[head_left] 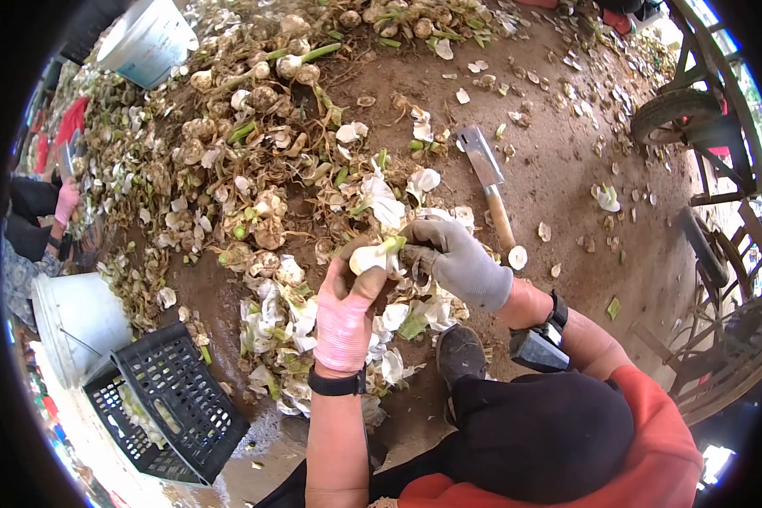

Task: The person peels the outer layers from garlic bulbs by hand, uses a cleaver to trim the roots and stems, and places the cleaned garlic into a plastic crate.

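Observation:
A pale garlic bulb (367,259) with a short green stem sits in the fingers of my left hand (345,322), which wears a pinkish glove. My right hand (466,264), in a grey glove, has its fingers curled and closed at the bulb's stem end; its fingertips are partly hidden. Loose white garlic skins (381,201) lie just beyond both hands, and more husks (292,317) are heaped below them. A cleaver (489,178) with a wooden handle rests on the ground beyond my right hand.
Unpeeled garlic (267,229) is piled at the left and far side. A black crate (178,398) and white bucket (80,326) stand at the lower left, another bucket (151,46) at the upper left. A co-worker's gloved hand (66,201) shows far left. Wheeled carts (681,114) stand right.

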The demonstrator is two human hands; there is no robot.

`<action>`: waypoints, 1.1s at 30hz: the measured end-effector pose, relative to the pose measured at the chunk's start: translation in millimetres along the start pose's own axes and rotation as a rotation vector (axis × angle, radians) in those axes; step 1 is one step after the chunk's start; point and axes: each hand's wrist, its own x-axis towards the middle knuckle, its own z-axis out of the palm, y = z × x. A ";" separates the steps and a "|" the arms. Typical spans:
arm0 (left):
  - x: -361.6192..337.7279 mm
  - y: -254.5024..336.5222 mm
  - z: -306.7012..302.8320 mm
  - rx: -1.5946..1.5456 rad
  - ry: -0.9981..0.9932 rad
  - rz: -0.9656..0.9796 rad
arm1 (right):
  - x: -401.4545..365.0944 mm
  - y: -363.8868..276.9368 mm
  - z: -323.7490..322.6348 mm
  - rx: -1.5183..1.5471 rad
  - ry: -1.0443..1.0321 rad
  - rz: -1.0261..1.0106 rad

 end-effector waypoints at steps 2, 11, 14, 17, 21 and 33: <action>1.2 -4.2 1.4 0.221 0.088 0.200 | 0.2 -2.7 2.7 -0.055 0.001 -0.090; -5.2 0.3 -4.0 0.179 0.070 0.077 | 1.8 -2.4 -5.2 -0.248 -0.010 -0.194; -4.0 -4.7 -5.0 0.120 0.083 -0.047 | 1.1 -6.4 -3.4 -0.100 -0.085 -0.080; 0.0 -7.2 -4.9 0.254 0.108 0.142 | 0.5 -4.5 -3.1 -0.181 -0.036 -0.029; -1.8 2.5 -0.4 0.395 0.106 0.198 | -1.9 -3.4 0.0 -0.211 0.005 -0.122; -7.4 -1.8 -3.9 0.060 -0.048 0.078 | 28.7 29.2 -21.7 -0.578 0.212 -0.124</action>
